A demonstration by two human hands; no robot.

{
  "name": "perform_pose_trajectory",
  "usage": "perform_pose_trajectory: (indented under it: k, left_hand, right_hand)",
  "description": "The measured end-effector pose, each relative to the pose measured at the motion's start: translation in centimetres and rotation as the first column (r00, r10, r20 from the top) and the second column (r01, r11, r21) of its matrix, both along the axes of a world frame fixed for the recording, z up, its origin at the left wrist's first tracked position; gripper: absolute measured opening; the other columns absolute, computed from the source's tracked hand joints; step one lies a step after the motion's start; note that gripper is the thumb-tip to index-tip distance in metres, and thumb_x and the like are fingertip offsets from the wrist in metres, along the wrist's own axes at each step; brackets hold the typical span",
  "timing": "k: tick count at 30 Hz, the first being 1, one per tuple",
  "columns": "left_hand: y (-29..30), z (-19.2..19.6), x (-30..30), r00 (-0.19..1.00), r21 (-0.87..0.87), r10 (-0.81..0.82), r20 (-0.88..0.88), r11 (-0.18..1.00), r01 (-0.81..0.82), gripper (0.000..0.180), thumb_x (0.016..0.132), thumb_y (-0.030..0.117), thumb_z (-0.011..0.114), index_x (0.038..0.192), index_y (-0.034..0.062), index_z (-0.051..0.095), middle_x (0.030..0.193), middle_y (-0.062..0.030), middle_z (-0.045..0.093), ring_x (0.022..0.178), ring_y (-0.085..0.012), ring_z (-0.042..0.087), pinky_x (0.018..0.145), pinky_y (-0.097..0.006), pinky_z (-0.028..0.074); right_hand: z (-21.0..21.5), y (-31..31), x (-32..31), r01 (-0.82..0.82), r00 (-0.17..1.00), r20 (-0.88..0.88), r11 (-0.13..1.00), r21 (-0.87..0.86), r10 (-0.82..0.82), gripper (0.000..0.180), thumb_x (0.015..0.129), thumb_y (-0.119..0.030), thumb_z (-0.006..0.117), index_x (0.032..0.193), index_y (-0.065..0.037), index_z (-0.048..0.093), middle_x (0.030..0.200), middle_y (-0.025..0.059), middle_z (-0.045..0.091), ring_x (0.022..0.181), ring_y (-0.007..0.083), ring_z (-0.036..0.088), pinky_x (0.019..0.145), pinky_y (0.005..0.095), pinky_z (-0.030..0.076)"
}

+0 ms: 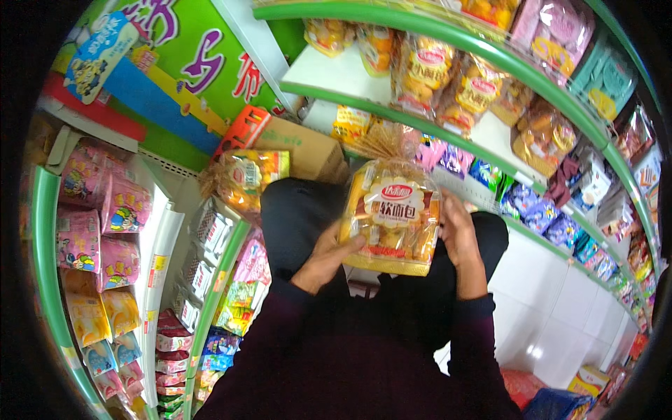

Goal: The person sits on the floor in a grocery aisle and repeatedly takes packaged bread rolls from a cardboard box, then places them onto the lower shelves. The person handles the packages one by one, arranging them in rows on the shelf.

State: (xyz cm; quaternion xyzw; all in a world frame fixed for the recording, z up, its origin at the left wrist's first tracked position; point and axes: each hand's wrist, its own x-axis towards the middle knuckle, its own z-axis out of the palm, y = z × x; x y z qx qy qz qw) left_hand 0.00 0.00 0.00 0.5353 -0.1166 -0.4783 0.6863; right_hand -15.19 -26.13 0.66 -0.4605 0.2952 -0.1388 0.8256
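Head view, looking down past my chest: I hold a clear bag of small bread rolls (392,220) up in front of me with both hands. My left hand (327,257) wraps the bag's lower left edge, thumb lying across the front film and fingers curled behind it. My right hand (458,234) presses flat along the bag's right side, fingers closed on the plastic. The bag stands nearly upright, its gathered, twisted top (388,140) fanning out above a red and white label (397,199). It hangs in the air between my hands, above my dark trousers (297,210), touching no shelf.

A second bag of the same kind of rolls (245,178) lies to my left, resting on the top of a low rack and just beside a brown cardboard box (301,150). The green-edged shelf (448,133) ahead and to my right carries more bagged pastries (427,73) on its upper level and blue snack packets (532,210) lower down. To my far left another green-edged rack (43,266) holds pink packets (105,224) and yellow packets (105,315). White floor tiles (546,308) show at lower right.
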Motion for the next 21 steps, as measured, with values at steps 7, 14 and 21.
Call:
perform_pose_trajectory:
  k: [7,14,21]
  left_hand:
    - [-0.3,0.7,0.6,0.991,-0.120,0.126,-0.040,0.984,-0.130,0.059,0.101,0.014,0.074,0.151,-0.0008,0.048,0.136,-0.0067,0.064,0.119,-0.0137,0.062,0.104,-0.031,0.051]
    - [-0.2,1.3,0.3,0.994,-0.099,0.104,0.046,0.990,-0.099,0.059,0.100,0.017,0.075,0.151,0.0011,0.049,0.134,-0.0053,0.065,0.118,-0.0118,0.061,0.102,-0.031,0.052]
    - [0.0,0.0,0.4,0.992,-0.004,0.071,0.104,0.997,-0.071,0.056,0.102,0.023,0.075,0.148,0.0016,0.051,0.128,-0.0032,0.066,0.115,-0.0123,0.062,0.100,-0.030,0.052]
  right_hand:
    - [1.3,0.6,0.3,-0.231,0.972,0.021,0.971,-0.056,0.232,0.065,0.096,-0.021,0.071,0.152,0.004,0.049,0.139,0.0125,0.065,0.123,0.0209,0.064,0.107,0.0337,0.049]
    - [1.7,1.3,0.2,-0.282,0.955,0.053,0.950,-0.131,0.291,0.070,0.089,-0.011,0.081,0.151,0.000,0.051,0.133,0.0086,0.068,0.120,0.0191,0.064,0.108,0.0355,0.048]
    - [0.9,1.5,0.0,-0.255,0.965,0.016,0.955,-0.149,0.260,0.066,0.082,-0.007,0.083,0.141,0.004,0.057,0.128,0.0109,0.071,0.112,0.0215,0.069,0.102,0.0367,0.053]
